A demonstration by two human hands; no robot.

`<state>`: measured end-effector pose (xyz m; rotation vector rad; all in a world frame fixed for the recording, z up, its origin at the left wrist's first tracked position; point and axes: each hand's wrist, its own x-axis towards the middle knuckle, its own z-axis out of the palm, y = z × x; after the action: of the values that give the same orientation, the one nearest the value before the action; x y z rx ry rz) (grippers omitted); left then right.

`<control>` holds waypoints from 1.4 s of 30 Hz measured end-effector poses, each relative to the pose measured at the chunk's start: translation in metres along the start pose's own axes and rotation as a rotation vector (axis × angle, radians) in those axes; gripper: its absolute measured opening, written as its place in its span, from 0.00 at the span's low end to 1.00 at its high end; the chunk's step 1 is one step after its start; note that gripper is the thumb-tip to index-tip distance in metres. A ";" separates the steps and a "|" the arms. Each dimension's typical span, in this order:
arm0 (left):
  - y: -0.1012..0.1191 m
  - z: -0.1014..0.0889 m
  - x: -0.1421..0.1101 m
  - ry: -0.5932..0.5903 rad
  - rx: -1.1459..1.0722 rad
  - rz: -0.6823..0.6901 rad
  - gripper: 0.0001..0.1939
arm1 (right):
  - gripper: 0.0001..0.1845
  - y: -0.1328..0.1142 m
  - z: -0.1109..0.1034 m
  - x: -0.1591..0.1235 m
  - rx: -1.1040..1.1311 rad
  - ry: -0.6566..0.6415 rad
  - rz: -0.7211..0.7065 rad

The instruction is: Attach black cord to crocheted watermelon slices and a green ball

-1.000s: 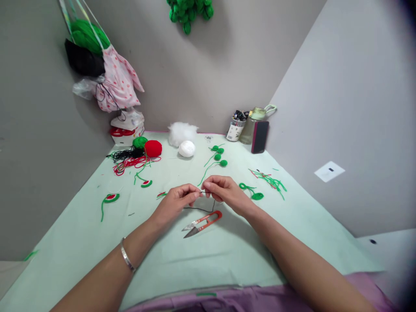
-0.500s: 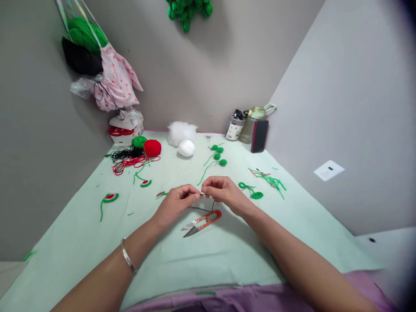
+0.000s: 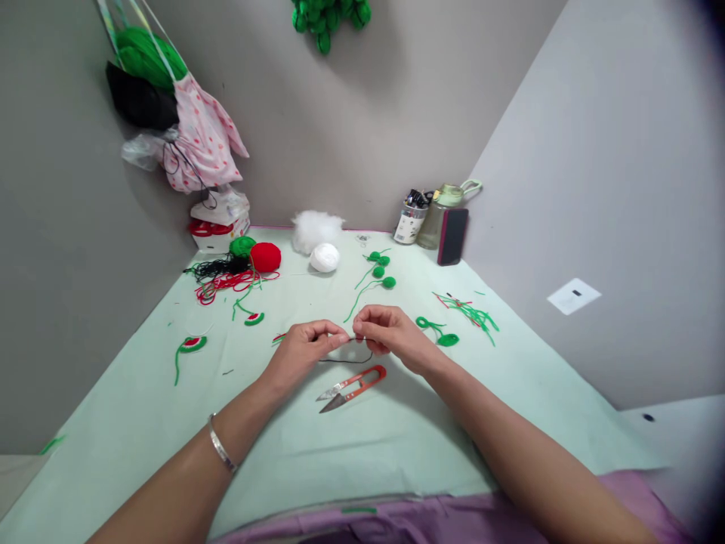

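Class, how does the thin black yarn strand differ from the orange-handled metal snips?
The thin black yarn strand is pinched by the left hand and right hand; the orange-handled metal snips lie unheld on the pale green tabletop. The strand is all black; the snips pair orange with grey. Both are close to the hands.

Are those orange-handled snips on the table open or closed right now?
Open: the snips lie on the table with the tips of their two blades apart and a gap showing between them.

The snips (image 3: 354, 393) lie on the table (image 3: 294, 476) before the thread (image 3: 345, 362).
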<state>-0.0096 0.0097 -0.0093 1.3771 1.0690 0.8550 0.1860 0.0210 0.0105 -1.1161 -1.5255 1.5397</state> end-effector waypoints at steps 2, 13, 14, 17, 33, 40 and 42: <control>0.000 -0.002 0.001 0.054 -0.038 -0.011 0.13 | 0.11 -0.001 -0.001 0.000 0.005 0.018 0.006; -0.004 -0.018 0.007 0.330 -0.307 0.009 0.11 | 0.13 -0.007 -0.005 -0.001 0.038 0.053 0.008; -0.004 -0.018 0.007 0.345 -0.244 0.024 0.10 | 0.13 -0.006 -0.005 -0.001 0.030 0.061 -0.009; -0.002 -0.016 0.005 0.431 0.052 0.146 0.06 | 0.12 -0.005 -0.006 0.000 -0.047 0.130 -0.090; 0.005 0.013 -0.009 -0.212 0.006 0.168 0.18 | 0.13 -0.012 0.012 -0.013 0.140 -0.133 -0.144; 0.002 0.007 -0.005 -0.221 0.027 0.084 0.18 | 0.13 -0.022 -0.023 -0.004 0.346 0.191 -0.232; -0.001 0.005 -0.002 -0.184 -0.001 0.087 0.18 | 0.14 -0.023 -0.038 -0.001 0.389 0.270 -0.262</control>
<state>-0.0057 0.0056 -0.0104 1.4804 0.8725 0.7748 0.2190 0.0366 0.0358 -0.8237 -1.0839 1.3676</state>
